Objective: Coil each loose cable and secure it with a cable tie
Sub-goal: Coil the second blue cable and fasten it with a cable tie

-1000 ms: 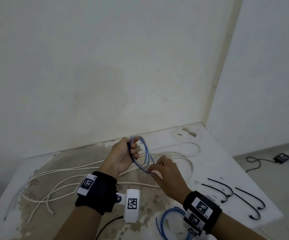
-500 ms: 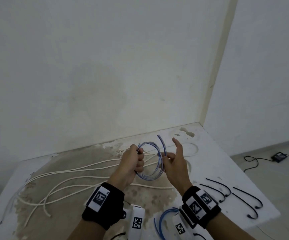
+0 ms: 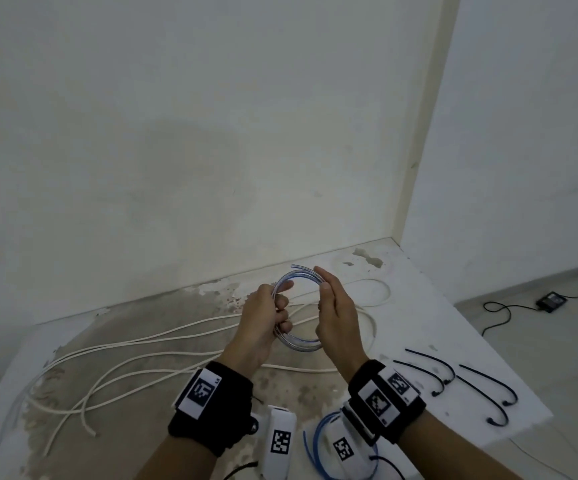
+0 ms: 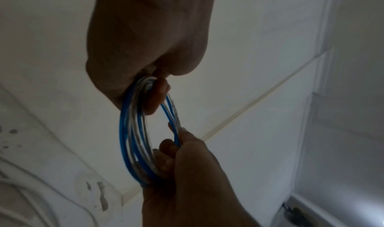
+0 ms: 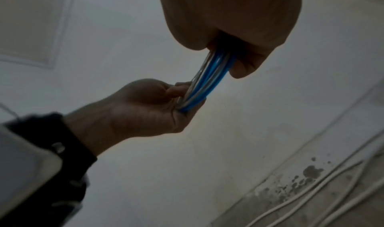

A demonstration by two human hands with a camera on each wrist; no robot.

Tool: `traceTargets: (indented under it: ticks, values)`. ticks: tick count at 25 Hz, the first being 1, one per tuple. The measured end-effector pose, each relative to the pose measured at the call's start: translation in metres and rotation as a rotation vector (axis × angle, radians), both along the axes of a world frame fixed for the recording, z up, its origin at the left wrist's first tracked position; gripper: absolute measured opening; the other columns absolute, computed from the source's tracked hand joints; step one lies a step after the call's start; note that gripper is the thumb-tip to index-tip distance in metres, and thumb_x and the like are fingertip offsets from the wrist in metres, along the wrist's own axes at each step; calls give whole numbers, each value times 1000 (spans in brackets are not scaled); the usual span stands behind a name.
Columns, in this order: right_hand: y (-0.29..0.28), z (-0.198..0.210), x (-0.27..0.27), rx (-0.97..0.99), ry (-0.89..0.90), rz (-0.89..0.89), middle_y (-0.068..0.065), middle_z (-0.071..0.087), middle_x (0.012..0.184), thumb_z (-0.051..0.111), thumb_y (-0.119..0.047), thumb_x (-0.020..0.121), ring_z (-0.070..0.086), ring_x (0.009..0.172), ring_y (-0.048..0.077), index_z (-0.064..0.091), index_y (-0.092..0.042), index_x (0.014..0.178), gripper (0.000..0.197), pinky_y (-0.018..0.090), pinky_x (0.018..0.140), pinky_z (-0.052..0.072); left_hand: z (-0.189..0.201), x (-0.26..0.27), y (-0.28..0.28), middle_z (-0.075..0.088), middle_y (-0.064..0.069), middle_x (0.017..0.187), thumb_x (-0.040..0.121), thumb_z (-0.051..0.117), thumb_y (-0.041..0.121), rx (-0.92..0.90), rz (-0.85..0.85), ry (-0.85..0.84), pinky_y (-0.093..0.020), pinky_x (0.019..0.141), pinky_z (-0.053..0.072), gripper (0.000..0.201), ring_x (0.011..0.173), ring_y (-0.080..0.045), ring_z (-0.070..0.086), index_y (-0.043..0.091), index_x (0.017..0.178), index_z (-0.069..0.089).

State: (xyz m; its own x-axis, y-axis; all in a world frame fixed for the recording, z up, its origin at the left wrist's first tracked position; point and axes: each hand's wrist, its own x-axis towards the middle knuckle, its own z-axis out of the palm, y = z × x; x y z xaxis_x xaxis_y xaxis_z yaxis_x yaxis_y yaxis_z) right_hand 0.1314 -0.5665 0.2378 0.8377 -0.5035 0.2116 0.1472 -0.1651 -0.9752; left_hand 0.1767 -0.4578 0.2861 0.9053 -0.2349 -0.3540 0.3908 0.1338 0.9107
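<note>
A blue-and-clear cable coil (image 3: 300, 345) of several loops hangs upright above the table between both hands. My left hand (image 3: 273, 315) grips its left side in a fist, with the loops running through the curled fingers (image 4: 158, 97). My right hand (image 3: 329, 303) holds the right side, thumb and fingers closed round the loops (image 5: 207, 76), its index finger reaching up to the cable's free ends at the top. Several black cable ties (image 3: 429, 372) lie on the table to the right of my right wrist.
Long white cables (image 3: 149, 344) sprawl over the stained table (image 3: 419, 327) to the left and behind the hands. A second blue cable (image 3: 310, 448) lies at the near edge under my right wrist. The wall is close behind. A black adapter (image 3: 551, 301) lies on the floor at right.
The loose cable end that stuck up beside the coil now lies along its top. My right hand has closed round the coil's right side.
</note>
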Motion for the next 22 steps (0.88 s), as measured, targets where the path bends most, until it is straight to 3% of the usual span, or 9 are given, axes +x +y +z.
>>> traceTargets:
  ticks: [2, 5, 8, 11, 13, 15, 18, 20, 22]
  values:
    - [-2, -1, -3, -62, 3, 31, -18, 67, 112, 35, -25, 109, 61, 97, -4, 61, -25, 131, 34, 19, 85, 49, -4, 3, -3, 46, 1, 70, 100, 30, 26, 173, 31, -165, -21, 44, 27, 36, 48, -10, 32, 18, 113, 63]
    - [-5, -3, -9, -88, 21, 95, -24, 65, 81, 40, -26, 107, 55, 61, -9, 66, -25, 124, 31, 7, 61, 38, -11, 4, -2, 62, 4, 91, 103, 31, 35, 435, -29, -488, -26, 57, 39, 33, 69, -9, 54, 31, 113, 63]
    - [-10, -9, -14, -100, 52, 113, -29, 60, 65, 40, -23, 108, 53, 53, -7, 68, -23, 121, 31, 6, 51, 33, -27, 6, -3, 68, 11, 94, 103, 37, 32, 562, -137, -679, -25, 75, 44, 32, 88, -8, 60, 31, 103, 69]
    - [-22, -21, -20, -133, 76, 85, -30, 59, 64, 38, -22, 108, 52, 55, -4, 69, -19, 114, 31, 11, 54, 33, -35, 3, -14, 69, 11, 82, 101, 44, 27, 535, -161, -639, -22, 72, 46, 31, 79, -7, 61, 26, 90, 73]
    - [-29, -29, -25, -152, 109, 80, -23, 56, 60, 38, -24, 108, 48, 53, 1, 68, -20, 111, 31, 16, 54, 32, -36, -2, -25, 68, 16, 79, 99, 51, 23, 443, -146, -591, -10, 65, 43, 26, 71, 6, 61, 20, 87, 73]
    - [-39, -33, -30, -151, 143, 124, -13, 51, 59, 37, -28, 108, 44, 51, 4, 67, -26, 109, 30, 21, 53, 35, -38, -7, -36, 65, 19, 62, 97, 57, 24, 369, -145, -502, -13, 55, 41, 22, 53, 7, 56, 15, 88, 75]
    - [-79, -49, -47, -64, 239, 198, 0, 61, 77, 37, -29, 108, 59, 60, 11, 63, -27, 117, 27, 26, 57, 48, -48, -10, -45, 64, 18, 57, 96, 59, 26, 399, -147, -451, -13, 51, 38, 21, 48, 4, 54, 21, 83, 75]
    - [-132, -80, -69, -212, 419, 129, 6, 66, 96, 42, -19, 106, 65, 77, 16, 61, -24, 123, 26, 21, 67, 47, -54, -9, -45, 68, 17, 71, 96, 59, 28, 427, -135, -419, -11, 55, 41, 23, 60, 6, 59, 25, 79, 74]
    - [-186, -120, -99, -579, 761, 105, 9, 62, 117, 45, -9, 102, 63, 92, 24, 58, -23, 129, 33, 23, 75, 43, -58, -9, -43, 64, 19, 62, 97, 57, 29, 427, -114, -329, -20, 55, 41, 25, 61, -3, 56, 23, 82, 76]
